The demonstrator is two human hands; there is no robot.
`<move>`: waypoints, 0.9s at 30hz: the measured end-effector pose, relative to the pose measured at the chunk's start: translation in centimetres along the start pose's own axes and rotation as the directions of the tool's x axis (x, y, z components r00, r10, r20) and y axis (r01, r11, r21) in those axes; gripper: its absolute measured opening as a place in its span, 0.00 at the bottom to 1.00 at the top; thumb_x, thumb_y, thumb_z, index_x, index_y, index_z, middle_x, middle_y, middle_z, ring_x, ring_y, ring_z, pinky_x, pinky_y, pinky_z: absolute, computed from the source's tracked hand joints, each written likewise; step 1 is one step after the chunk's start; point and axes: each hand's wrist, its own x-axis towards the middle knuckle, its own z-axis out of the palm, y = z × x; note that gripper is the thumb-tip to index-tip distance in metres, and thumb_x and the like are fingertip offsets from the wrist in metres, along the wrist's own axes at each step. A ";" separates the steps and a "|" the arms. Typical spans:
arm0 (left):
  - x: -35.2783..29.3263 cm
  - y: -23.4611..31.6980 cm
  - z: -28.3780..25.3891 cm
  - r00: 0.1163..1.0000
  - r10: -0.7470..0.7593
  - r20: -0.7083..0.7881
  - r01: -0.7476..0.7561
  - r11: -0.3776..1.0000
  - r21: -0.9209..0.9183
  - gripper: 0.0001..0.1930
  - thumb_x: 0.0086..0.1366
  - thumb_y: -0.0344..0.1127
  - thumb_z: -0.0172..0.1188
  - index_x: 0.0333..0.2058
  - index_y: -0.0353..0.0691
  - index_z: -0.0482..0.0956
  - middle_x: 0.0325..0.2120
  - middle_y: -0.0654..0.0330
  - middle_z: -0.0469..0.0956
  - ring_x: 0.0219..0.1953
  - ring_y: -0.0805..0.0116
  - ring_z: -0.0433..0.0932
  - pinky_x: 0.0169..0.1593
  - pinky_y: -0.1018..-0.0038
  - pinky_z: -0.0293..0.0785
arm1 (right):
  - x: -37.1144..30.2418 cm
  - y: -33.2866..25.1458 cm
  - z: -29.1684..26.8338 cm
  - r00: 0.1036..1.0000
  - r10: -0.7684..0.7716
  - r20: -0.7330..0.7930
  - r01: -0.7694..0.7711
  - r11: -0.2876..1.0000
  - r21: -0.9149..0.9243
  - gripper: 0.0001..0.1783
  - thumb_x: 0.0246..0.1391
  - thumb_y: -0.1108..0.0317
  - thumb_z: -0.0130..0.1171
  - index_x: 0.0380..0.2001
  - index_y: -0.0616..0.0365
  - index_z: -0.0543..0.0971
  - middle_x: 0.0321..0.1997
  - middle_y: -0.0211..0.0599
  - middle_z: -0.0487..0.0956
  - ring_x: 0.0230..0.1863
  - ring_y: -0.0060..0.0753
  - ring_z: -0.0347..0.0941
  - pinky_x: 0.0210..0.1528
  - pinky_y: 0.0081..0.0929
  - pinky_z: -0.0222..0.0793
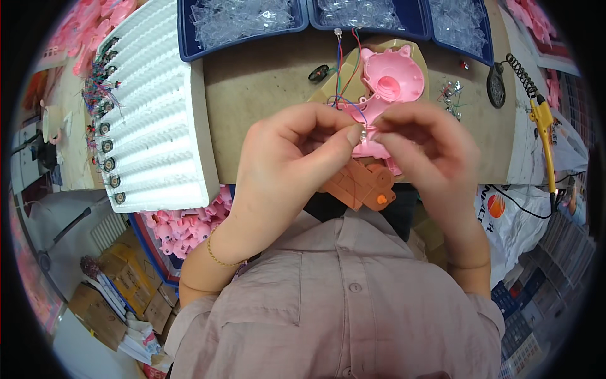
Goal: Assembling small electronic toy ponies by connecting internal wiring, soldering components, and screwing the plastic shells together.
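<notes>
Both my hands meet in the middle of the view, over a pink pig-shaped plastic shell. My left hand pinches a small silvery part between thumb and forefinger. Close beside it, my right hand is closed in a pinch; what lies between its fingertips is too small to make out. Thin blue, red and green wires run from near the fingertips to a small clear-tipped part farther back. Below the fingers, at the table's near edge, sits an orange-brown plastic housing with an orange knob.
Blue bins of clear plastic pieces line the back. A white ridged foam tray with wired round speakers stands left. A black speaker and small metal parts lie around. A yellow-handled tool hangs right; pink parts fill a lower bin.
</notes>
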 end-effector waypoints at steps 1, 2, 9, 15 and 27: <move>0.2 0.2 0.0 1.000 0.002 -0.003 -0.002 1.000 0.001 0.06 0.61 0.28 0.60 0.35 0.31 0.79 0.29 0.63 0.79 0.31 0.80 0.75 0.35 0.85 0.70 | -0.1 0.2 -0.2 0.960 -0.276 0.058 0.279 0.902 -0.331 0.13 0.49 0.81 0.59 0.40 0.66 0.75 0.35 0.38 0.79 0.36 0.29 0.77 0.38 0.22 0.74; 0.4 0.3 0.0 0.998 -0.027 0.053 0.031 0.997 -0.070 0.06 0.61 0.28 0.60 0.35 0.31 0.79 0.29 0.63 0.79 0.31 0.80 0.75 0.35 0.85 0.70 | 0.0 0.4 -0.2 0.959 -0.278 0.060 0.282 0.901 -0.330 0.13 0.49 0.81 0.59 0.40 0.66 0.75 0.35 0.38 0.79 0.36 0.29 0.77 0.38 0.22 0.74; 0.6 0.3 -1.3 0.909 0.412 -0.061 -0.340 0.819 0.463 0.10 0.58 0.32 0.63 0.38 0.33 0.79 0.35 0.60 0.79 0.34 0.72 0.76 0.40 0.78 0.71 | -0.1 -0.2 -1.6 0.959 -0.279 0.057 0.279 0.877 -0.391 0.09 0.45 0.83 0.61 0.33 0.66 0.79 0.36 0.40 0.80 0.35 0.35 0.77 0.35 0.24 0.72; 4.3 -0.7 -1.4 0.784 0.590 0.194 -0.484 0.383 0.787 0.15 0.50 0.31 0.63 0.39 0.36 0.77 0.43 0.57 0.73 0.48 0.58 0.68 0.51 0.65 0.64 | 0.0 0.8 -1.5 0.919 -0.380 0.103 0.380 0.789 -0.482 0.09 0.43 0.78 0.64 0.31 0.63 0.79 0.31 0.38 0.79 0.29 0.34 0.75 0.31 0.25 0.71; 5.5 -2.9 -1.5 0.829 0.521 0.204 -0.528 0.609 0.592 0.11 0.54 0.30 0.64 0.38 0.38 0.80 0.30 0.57 0.79 0.35 0.62 0.76 0.40 0.72 0.72 | 1.4 4.4 -0.2 0.917 -0.297 0.264 0.392 0.567 -0.724 0.08 0.46 0.70 0.62 0.33 0.56 0.80 0.32 0.30 0.79 0.36 0.30 0.74 0.50 0.33 0.61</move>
